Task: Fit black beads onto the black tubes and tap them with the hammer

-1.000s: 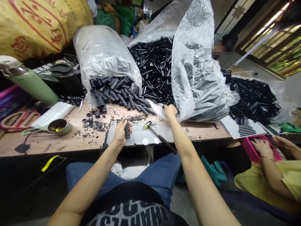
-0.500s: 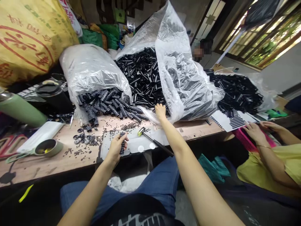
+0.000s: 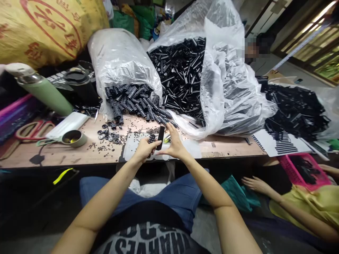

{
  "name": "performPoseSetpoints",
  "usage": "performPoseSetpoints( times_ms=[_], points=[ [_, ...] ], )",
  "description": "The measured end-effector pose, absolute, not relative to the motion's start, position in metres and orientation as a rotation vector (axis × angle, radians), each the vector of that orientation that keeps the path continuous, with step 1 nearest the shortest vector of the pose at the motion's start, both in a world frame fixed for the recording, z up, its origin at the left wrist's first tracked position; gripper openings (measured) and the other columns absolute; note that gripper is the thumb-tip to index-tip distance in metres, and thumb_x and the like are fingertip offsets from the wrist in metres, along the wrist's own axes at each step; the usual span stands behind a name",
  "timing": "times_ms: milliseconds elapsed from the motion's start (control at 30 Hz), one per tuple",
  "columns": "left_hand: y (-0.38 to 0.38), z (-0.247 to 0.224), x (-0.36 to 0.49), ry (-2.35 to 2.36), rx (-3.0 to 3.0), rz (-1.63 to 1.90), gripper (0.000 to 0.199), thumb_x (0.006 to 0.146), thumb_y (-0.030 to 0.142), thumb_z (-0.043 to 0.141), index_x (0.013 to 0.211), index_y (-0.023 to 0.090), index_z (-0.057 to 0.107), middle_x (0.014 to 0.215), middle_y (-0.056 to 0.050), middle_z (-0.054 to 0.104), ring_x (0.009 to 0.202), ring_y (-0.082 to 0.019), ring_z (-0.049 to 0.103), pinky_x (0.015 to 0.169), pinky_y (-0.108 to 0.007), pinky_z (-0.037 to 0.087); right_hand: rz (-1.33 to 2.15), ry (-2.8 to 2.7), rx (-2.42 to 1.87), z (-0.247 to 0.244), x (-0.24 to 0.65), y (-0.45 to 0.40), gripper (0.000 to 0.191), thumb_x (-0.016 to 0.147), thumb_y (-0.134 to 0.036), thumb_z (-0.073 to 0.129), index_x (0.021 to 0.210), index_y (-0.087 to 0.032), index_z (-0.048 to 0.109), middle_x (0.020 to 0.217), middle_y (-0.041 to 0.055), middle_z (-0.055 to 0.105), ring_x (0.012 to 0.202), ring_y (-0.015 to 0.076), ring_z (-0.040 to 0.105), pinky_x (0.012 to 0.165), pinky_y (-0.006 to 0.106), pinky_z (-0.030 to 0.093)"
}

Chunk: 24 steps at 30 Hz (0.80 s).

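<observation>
My left hand [image 3: 145,148] is closed on a dark ridged piece [image 3: 152,138], and its fingertips also meet a smooth black tube [image 3: 160,138] that stands upright. Just right of the tube is my right hand [image 3: 173,143], thumb and fingers spread, holding nothing. Behind it the hammer's yellow-green end [image 3: 166,139] shows in part; the hand hides most of the rest. Both hands are over a pale sheet [image 3: 192,148] on the bench. Ridged black-and-white pieces [image 3: 132,100] spill from a plastic bag behind. An open bag of smooth black tubes [image 3: 182,74] lies beyond my hands.
Small caps [image 3: 108,135] and scattered dark bits lie left of the sheet. Farther left are a cup [image 3: 79,140], red scissors [image 3: 33,130] and a green bottle [image 3: 45,91]. On the right, a co-worker's hand [image 3: 256,185] is near a pink basket [image 3: 290,171].
My right hand has come back from the bag of tubes to beside my left hand and is spread. A smooth black tube is now at my left fingertips. The view has shifted.
</observation>
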<state>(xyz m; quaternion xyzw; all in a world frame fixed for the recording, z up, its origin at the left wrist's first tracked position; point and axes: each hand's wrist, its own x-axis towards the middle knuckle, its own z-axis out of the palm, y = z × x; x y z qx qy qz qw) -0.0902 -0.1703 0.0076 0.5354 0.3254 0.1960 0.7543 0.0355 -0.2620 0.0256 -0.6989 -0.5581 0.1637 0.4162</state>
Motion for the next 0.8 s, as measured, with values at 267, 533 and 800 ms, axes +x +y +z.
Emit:
performPoseSetpoints(
  times_ms=[267,533,800],
  points=[
    [-0.164,0.010,-0.105,0.526,0.985,0.556,0.050,0.076,0.053,0.064,0.107,0.015,0.058,0.062,0.004,0.054,0.036,-0.005,0.044,0.031,-0.016,0.029,0.438,-1.574,-1.931,-0.004,0.037,-0.296,0.106,0.057,-0.052,0.082,0.143,-0.016,0.031,0.139,0.0175,0.040,0.131,0.0311,0.039,0.110,0.048,0.034],
    [-0.167,0.011,-0.108,0.587,0.873,0.541,0.052,0.078,0.046,0.063,0.118,0.013,0.059,0.054,0.005,0.052,0.033,-0.007,0.044,0.030,-0.016,0.029,0.321,-1.420,-1.876,-0.011,0.041,-0.312,0.128,0.046,-0.052,0.088,0.147,-0.017,0.018,0.144,0.0197,0.030,0.136,0.0334,0.032,0.108,0.049,0.039],
    [-0.183,0.016,-0.102,0.655,0.760,0.545,0.044,0.071,0.045,0.067,0.099,0.012,0.062,0.057,0.002,0.056,0.042,-0.015,0.058,0.039,-0.024,0.047,0.249,-1.708,-1.564,0.018,-0.002,-0.275,0.124,0.054,-0.053,0.085,0.147,-0.020,0.010,0.147,0.0180,0.029,0.140,0.0307,0.026,0.117,0.048,0.026]
  ],
)
